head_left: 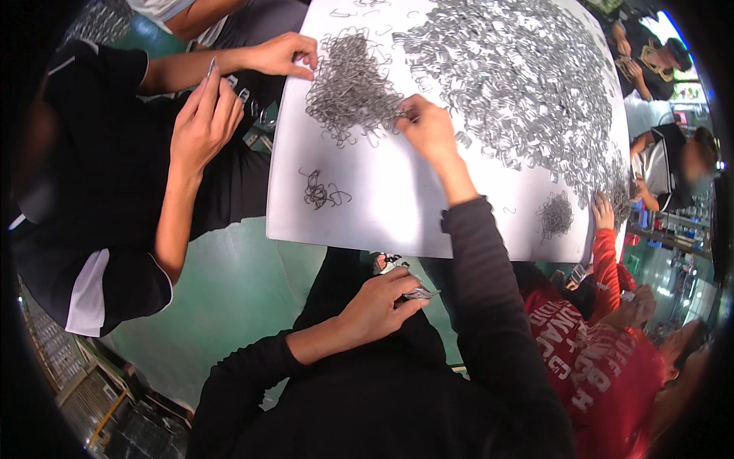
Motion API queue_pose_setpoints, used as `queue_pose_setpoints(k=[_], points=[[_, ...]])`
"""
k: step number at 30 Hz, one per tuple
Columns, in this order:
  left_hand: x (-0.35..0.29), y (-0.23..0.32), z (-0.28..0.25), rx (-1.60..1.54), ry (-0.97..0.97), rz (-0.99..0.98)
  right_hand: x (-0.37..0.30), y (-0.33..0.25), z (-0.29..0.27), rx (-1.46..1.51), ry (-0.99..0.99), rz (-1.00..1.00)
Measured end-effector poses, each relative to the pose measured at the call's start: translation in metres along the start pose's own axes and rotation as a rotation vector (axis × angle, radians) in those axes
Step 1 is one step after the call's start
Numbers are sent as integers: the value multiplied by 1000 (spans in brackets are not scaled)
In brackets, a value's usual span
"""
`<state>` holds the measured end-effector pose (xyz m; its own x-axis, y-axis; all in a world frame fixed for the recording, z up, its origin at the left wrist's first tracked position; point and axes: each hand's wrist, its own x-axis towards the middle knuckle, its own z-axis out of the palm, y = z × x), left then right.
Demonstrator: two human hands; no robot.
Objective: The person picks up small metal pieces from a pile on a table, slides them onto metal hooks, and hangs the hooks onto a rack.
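Observation:
My left hand (380, 307) is held low over my lap, off the table's front edge. Its fingers are closed on a few small silver metal pieces (419, 293), whose exact kind is hard to make out. Reaching over the white table (367, 222), my right hand (430, 130) pinches at the right edge of a heap of thin bent wire hooks (348, 84). What sits between those fingertips is mostly hidden. To the right of this hand spreads a big heap of small flat silver metal clips (520, 84).
A small tangle of wire hooks (317, 191) lies at the table's near left, another heap (556, 214) at the near right. On the left a co-worker's hand (287, 55) rests by the wire heap. A red-sleeved arm (605, 245) reaches in from the right.

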<state>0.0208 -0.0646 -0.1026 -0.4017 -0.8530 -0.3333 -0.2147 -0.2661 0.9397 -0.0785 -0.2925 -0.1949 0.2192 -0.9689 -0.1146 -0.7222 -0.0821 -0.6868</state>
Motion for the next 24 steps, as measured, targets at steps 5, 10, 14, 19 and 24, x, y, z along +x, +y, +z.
queue_pose_setpoints(k=[5, 10, 14, 19, 24], points=[[-2, 1, -11, -12, -11, -19, -10, 22, -24, 240, -187, 189], [4, -1, -13, -57, 17, -3, -4, 43, -26, 44, -56, 169], [5, 1, -15, -79, 2, -27, -20, 38, -23, -308, 299, -219], [7, 6, -14, -84, -9, -56, -42, -4, 24, -167, -56, -268], [5, 5, -9, -81, 12, -15, -52, -5, 54, -408, -49, -156]])
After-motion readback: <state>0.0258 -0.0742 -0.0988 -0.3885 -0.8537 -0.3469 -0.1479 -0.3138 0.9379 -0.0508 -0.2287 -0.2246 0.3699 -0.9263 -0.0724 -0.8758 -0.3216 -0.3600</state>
